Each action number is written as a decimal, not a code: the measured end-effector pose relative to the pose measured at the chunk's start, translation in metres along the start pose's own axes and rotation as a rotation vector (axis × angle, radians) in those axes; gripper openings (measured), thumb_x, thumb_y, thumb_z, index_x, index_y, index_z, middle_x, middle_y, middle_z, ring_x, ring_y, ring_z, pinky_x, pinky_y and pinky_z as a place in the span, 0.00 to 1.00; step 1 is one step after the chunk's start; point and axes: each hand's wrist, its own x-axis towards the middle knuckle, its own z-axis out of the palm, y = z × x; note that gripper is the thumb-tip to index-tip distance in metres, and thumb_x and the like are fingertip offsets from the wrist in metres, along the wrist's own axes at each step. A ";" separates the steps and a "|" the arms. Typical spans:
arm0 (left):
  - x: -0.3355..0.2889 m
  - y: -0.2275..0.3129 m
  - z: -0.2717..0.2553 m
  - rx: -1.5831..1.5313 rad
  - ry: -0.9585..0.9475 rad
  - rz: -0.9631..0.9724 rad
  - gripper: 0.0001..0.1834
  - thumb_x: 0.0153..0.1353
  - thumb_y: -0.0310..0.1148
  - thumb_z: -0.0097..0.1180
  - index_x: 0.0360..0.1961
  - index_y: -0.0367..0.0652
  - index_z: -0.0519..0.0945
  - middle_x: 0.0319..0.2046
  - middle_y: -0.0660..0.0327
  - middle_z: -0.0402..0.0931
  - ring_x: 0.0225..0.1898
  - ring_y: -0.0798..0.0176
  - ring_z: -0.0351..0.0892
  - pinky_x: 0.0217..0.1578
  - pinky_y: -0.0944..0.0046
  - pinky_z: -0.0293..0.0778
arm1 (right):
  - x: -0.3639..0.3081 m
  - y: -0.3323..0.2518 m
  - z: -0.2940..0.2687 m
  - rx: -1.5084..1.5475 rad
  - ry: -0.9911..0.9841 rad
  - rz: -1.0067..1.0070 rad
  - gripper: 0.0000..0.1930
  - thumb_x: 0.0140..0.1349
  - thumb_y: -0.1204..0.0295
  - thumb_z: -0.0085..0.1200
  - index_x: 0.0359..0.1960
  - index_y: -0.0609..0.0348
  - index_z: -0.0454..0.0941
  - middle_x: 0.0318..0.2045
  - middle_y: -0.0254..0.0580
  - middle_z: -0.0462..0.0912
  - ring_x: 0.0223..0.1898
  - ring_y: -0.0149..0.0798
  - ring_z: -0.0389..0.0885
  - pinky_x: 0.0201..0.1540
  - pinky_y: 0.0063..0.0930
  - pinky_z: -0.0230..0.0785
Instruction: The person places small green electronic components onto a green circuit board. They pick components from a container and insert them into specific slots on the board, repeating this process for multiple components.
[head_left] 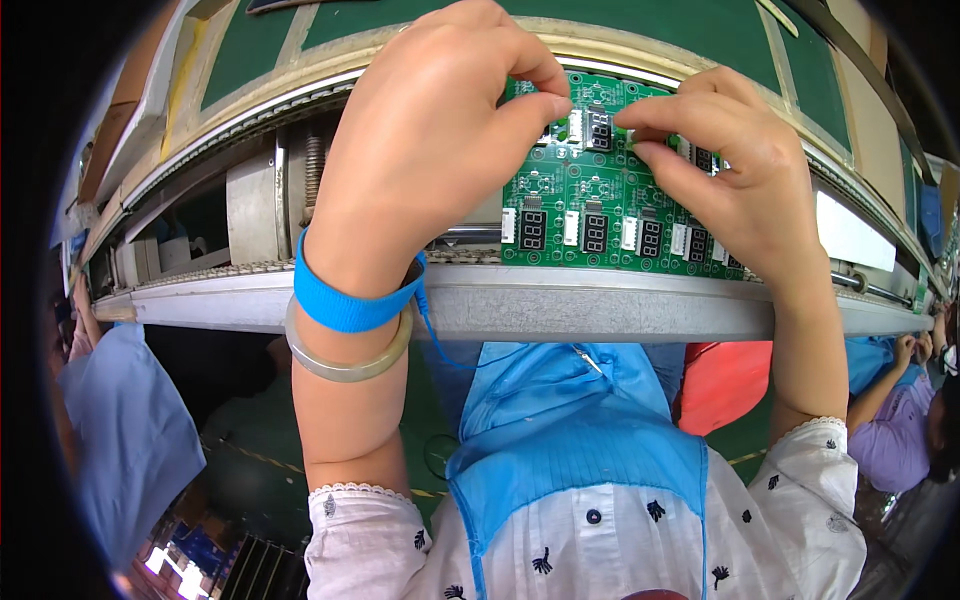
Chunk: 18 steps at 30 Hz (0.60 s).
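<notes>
A green circuit board panel (570,255) lies in front of me, with rows of black digit displays (594,232) and white connectors (572,228). My left hand (450,100) is over its upper left part. The thumb and index finger are closed together near a white connector (575,127) in the far row; whatever sits between them is hidden. My right hand (735,150) is above the panel's right part. Its thumb and index tip close around a small spot beside a far-row display (599,130); what they hold is too small to name. Both hands cover parts of the panel.
The panel rests across a conveyor with a metal front rail (600,305). A green work surface (640,35) lies beyond. A blue wrist strap (350,305) with a cord circles my left wrist. A red object (722,385) is below the rail. Another person (895,430) sits at right.
</notes>
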 end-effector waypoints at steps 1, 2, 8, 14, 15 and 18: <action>0.000 0.000 0.000 -0.001 0.005 0.005 0.05 0.54 0.26 0.66 0.30 0.36 0.85 0.31 0.51 0.77 0.38 0.46 0.79 0.39 0.54 0.73 | 0.001 -0.002 0.000 -0.027 -0.013 0.004 0.14 0.52 0.82 0.65 0.41 0.57 0.88 0.31 0.38 0.85 0.37 0.38 0.80 0.39 0.31 0.73; 0.000 0.000 0.000 -0.004 0.008 0.013 0.04 0.55 0.26 0.66 0.30 0.36 0.85 0.31 0.50 0.77 0.38 0.46 0.79 0.40 0.53 0.73 | 0.001 -0.003 0.000 -0.054 -0.012 -0.001 0.14 0.52 0.82 0.65 0.41 0.56 0.88 0.30 0.38 0.85 0.37 0.38 0.80 0.39 0.32 0.73; -0.005 0.012 -0.006 0.001 0.048 0.074 0.03 0.56 0.26 0.63 0.30 0.37 0.84 0.31 0.49 0.78 0.40 0.44 0.79 0.42 0.51 0.74 | 0.001 -0.002 0.006 -0.214 0.016 -0.100 0.15 0.51 0.80 0.66 0.42 0.54 0.88 0.29 0.36 0.84 0.37 0.40 0.79 0.41 0.33 0.72; -0.006 0.013 -0.007 0.071 0.016 0.073 0.05 0.58 0.27 0.61 0.30 0.36 0.84 0.32 0.48 0.78 0.41 0.43 0.78 0.44 0.50 0.74 | 0.003 -0.011 0.004 -0.345 -0.012 -0.154 0.17 0.50 0.78 0.67 0.43 0.51 0.88 0.28 0.33 0.85 0.38 0.39 0.79 0.46 0.35 0.69; -0.006 0.015 -0.008 0.081 0.017 0.076 0.05 0.58 0.26 0.61 0.30 0.35 0.84 0.32 0.48 0.78 0.41 0.43 0.78 0.45 0.50 0.74 | 0.004 -0.011 0.004 -0.344 -0.016 -0.145 0.17 0.50 0.78 0.67 0.44 0.51 0.88 0.28 0.32 0.85 0.38 0.39 0.79 0.46 0.35 0.69; -0.007 0.014 -0.007 0.082 0.026 0.082 0.05 0.58 0.26 0.60 0.29 0.35 0.84 0.32 0.48 0.78 0.41 0.42 0.78 0.45 0.50 0.74 | 0.005 -0.013 0.003 -0.360 -0.035 -0.146 0.17 0.50 0.77 0.67 0.44 0.50 0.88 0.29 0.31 0.85 0.38 0.39 0.79 0.47 0.35 0.68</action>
